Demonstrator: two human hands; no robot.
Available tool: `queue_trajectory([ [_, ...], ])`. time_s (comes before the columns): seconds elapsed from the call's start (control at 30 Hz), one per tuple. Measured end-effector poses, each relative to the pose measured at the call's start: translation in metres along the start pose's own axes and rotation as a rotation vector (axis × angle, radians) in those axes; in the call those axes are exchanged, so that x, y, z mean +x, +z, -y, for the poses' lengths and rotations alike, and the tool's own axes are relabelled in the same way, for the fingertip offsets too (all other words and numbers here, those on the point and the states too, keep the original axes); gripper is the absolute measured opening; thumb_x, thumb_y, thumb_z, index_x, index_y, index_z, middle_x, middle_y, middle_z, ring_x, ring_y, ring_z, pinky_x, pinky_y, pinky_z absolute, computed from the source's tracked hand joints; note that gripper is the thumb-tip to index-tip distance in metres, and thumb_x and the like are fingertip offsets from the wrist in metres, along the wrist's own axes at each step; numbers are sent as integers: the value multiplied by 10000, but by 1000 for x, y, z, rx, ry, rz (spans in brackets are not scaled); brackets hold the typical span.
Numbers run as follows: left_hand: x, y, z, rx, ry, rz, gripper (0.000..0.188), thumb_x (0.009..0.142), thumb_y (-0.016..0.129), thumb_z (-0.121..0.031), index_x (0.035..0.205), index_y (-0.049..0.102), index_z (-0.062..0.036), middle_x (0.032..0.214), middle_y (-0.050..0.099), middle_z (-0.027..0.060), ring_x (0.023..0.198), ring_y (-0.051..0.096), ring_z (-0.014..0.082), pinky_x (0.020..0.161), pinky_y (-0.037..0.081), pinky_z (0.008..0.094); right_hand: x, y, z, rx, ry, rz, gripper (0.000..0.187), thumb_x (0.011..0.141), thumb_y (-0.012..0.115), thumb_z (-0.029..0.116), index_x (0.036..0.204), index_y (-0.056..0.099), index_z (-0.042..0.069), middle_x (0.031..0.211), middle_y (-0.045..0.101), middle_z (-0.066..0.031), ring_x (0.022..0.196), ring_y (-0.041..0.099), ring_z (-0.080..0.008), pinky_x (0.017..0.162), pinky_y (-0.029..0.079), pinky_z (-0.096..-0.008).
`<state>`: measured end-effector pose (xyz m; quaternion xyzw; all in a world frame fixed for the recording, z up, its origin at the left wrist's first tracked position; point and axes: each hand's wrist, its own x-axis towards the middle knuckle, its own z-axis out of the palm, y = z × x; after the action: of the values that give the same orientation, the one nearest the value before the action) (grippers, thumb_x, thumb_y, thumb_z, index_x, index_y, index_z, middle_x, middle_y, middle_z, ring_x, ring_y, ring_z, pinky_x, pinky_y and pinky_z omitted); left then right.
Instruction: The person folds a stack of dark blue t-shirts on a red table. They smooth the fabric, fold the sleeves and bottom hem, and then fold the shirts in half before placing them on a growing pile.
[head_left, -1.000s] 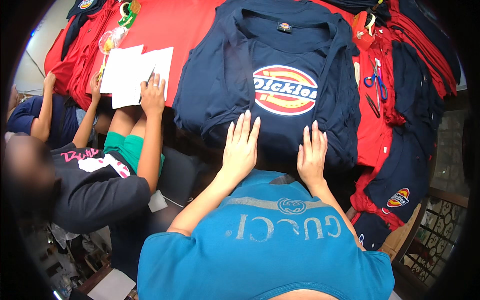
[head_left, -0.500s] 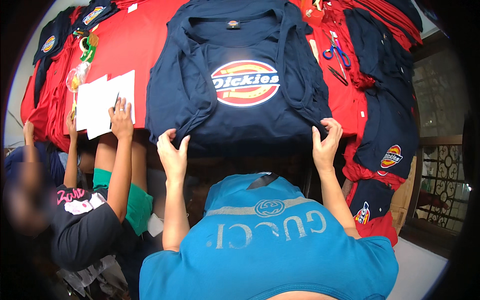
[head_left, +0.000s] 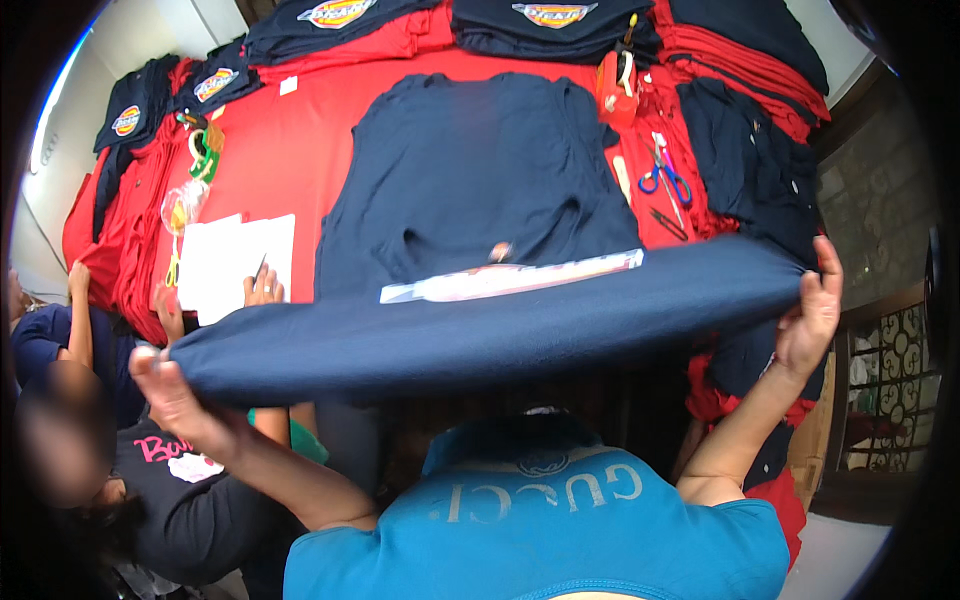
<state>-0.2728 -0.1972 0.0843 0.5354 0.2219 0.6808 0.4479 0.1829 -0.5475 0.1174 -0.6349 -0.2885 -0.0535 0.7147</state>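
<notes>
My left hand (head_left: 185, 405) and my right hand (head_left: 808, 318) are raised wide apart, each pinching one end of a navy sleeveless shirt (head_left: 480, 340). The fabric stretches taut between them, above the near table edge. Its printed oval logo (head_left: 515, 277) appears foreshortened on the upper fold. Just beyond, the neckline and a small neck label (head_left: 501, 252) rest on navy cloth (head_left: 470, 150) spread over the table. Where the held shirt ends and that cloth begins is hard to tell.
A red-covered table (head_left: 285, 150) is bordered by piles of folded navy and red shirts (head_left: 745, 60). Blue-handled scissors (head_left: 665, 183) and a red tape dispenser (head_left: 618, 90) lie right. At left, a co-worker's hand (head_left: 264, 288) holds a pen over white paper (head_left: 225, 262); another person sits beyond.
Both my hands have spread outward, the left also lower, stretching the shirt between them. Its neckline and label have come toward me, uncovering navy cloth and stacked shirts at the far side.
</notes>
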Motion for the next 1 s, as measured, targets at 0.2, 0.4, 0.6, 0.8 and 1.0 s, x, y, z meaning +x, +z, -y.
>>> queue_trajectory([
  [0.2,134,112,41,237,-43,358,341,964,561,-80,1290,524,13,1203,579,70,997,590,105,908,456,251,147,77,-60,276,234,508,261,983,531,148,1202,579,13,910,623,-17,784,606,-110,692,513,-257],
  [0.4,366,231,97,-51,120,332,356,977,541,-145,1273,530,52,1268,590,113,1193,540,190,1069,376,334,424,136,-58,427,-115,428,286,963,570,174,1196,602,10,1144,633,-85,1022,594,-158,862,522,-329],
  [0.6,409,388,176,-52,128,254,306,910,582,-155,1189,611,-32,1113,637,76,986,559,169,857,423,277,571,156,-82,319,-143,186,283,959,565,163,1196,610,14,1172,629,-99,1075,585,-172,910,510,-342],
  [0.8,341,411,366,419,140,466,338,864,617,-218,1168,657,-77,1152,653,53,1120,564,196,935,448,357,560,202,-220,46,65,214,293,904,574,196,1138,667,47,1189,631,-66,1192,522,-183,985,439,-389],
  [1.0,154,411,391,631,-98,731,355,832,641,-200,1136,664,-19,1156,650,204,1099,618,340,955,477,413,540,121,-352,-119,332,337,337,913,621,276,1211,642,119,1160,634,-11,1068,548,-137,969,373,-313],
])
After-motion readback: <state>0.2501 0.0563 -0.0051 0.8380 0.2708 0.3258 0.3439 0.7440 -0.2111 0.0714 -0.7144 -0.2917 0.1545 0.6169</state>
